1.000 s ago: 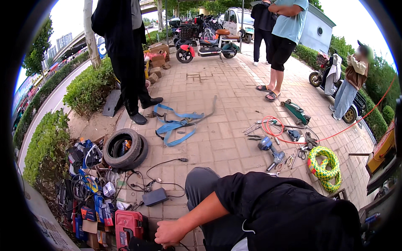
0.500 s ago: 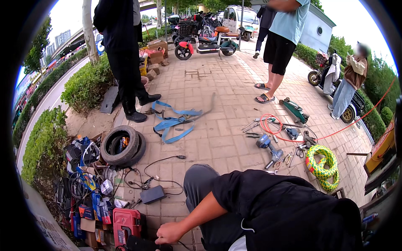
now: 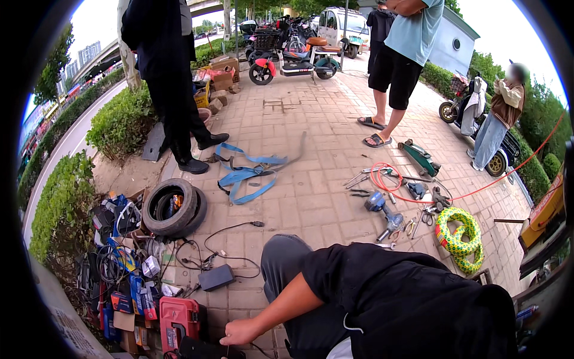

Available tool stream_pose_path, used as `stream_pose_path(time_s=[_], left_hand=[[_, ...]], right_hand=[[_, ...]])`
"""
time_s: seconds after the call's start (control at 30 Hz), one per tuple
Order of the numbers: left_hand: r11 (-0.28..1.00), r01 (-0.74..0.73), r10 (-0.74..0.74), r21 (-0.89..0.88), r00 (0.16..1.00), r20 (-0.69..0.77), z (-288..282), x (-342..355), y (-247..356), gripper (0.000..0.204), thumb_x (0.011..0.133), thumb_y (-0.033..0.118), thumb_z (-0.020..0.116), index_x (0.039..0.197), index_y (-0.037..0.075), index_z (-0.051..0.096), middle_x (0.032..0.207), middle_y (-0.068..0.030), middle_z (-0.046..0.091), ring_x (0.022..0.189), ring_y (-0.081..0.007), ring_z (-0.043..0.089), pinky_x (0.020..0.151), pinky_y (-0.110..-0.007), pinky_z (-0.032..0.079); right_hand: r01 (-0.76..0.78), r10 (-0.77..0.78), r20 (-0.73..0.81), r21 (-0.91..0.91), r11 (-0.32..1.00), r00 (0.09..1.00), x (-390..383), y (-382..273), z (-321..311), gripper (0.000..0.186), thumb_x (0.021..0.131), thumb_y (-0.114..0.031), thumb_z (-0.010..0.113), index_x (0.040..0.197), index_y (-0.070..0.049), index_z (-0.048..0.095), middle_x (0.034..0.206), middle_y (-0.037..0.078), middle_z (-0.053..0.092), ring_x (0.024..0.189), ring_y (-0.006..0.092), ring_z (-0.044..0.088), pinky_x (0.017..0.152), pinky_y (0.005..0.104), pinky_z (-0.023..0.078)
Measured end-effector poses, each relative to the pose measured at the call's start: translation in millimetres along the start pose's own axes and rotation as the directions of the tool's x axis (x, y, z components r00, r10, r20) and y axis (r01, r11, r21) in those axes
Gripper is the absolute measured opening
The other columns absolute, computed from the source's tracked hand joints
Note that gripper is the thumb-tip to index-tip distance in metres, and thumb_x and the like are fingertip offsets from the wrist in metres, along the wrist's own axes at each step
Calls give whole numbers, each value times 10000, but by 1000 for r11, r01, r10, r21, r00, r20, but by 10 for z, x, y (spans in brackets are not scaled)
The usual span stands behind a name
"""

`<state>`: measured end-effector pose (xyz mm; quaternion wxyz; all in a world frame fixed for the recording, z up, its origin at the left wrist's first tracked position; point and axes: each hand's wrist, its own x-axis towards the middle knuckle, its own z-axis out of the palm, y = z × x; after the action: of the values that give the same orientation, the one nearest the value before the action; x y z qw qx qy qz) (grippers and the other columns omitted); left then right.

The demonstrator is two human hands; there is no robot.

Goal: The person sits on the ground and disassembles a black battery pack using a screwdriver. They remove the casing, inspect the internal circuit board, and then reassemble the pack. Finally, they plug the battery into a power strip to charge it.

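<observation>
From the right, my right arm in a black sleeve reaches across to the lower left. My right hand (image 3: 240,331) is closed in a fist or pinch, with a thin dark strand showing under its fingers; what it grips is too small to make out. Just below it, at the picture's lower edge, lies a black object (image 3: 200,349), partly cut off. A red toolbox (image 3: 174,320) stands left of the hand. Beyond the hand, a black power-adapter box (image 3: 216,277) with cables rests on the paving. My left hand is out of sight.
Two stacked tyres (image 3: 169,206), blue straps (image 3: 248,176) and a pile of boxes and cables (image 3: 128,269) lie leftward. A blue impact wrench (image 3: 385,215), green floor jack (image 3: 418,157), red hose (image 3: 382,173) and yellow-green coiled hose (image 3: 457,233) lie right. Several people stand around.
My right hand stays closed in nearly the same place, lifted or turned very slightly. The standing person at left has shifted a little left; the person in sandals has moved one foot.
</observation>
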<state>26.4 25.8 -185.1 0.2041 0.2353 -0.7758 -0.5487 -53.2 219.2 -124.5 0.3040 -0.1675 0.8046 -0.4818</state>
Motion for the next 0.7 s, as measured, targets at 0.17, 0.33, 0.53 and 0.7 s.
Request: stream_pose_path(time_s=[0.17, 0.33, 0.53, 0.7], left_hand=[[1000, -18, 19, -16, 999, 33, 1, -58, 203, 712, 700, 160, 825, 1243, -120, 457, 1158, -260, 582, 961, -333, 600, 856, -413, 514], [992, 114, -109, -60, 991, 74, 91, -31, -43, 658, 711, 157, 816, 1208, -121, 487, 1123, -243, 604, 933, -332, 603, 841, -417, 520], [993, 118, -118, 1, 993, 30, 201, -51, -380, 742, 685, 243, 843, 1228, -111, 482, 1100, -258, 613, 925, -350, 609, 838, -430, 519], [999, 19, -20, 28, 1000, 6, 150, 79, -857, 776, 673, 294, 855, 1224, -109, 487, 1101, -262, 614, 923, -363, 612, 853, -435, 508]], right_hand=[[298, -364, -42, -492, 818, 930, -52, -61, -95, 385, 871, -420, 552, 916, -39, 577, 783, 194, 645, 729, 345, 632, 656, 485, 439], [427, -561, 23, -676, 601, 827, -6, -13, -142, 364, 804, -431, 624, 804, -68, 595, 698, 163, 636, 680, 308, 638, 634, 439, 427], [5, -16, -42, -256, 967, 999, 5, 181, -34, 473, 887, -438, 507, 839, 3, 672, 761, 231, 658, 774, 424, 632, 708, 525, 493], [251, -286, -17, -434, 865, 958, -44, 182, -29, 403, 875, -412, 550, 859, -17, 632, 791, 209, 664, 783, 405, 639, 690, 506, 483]])
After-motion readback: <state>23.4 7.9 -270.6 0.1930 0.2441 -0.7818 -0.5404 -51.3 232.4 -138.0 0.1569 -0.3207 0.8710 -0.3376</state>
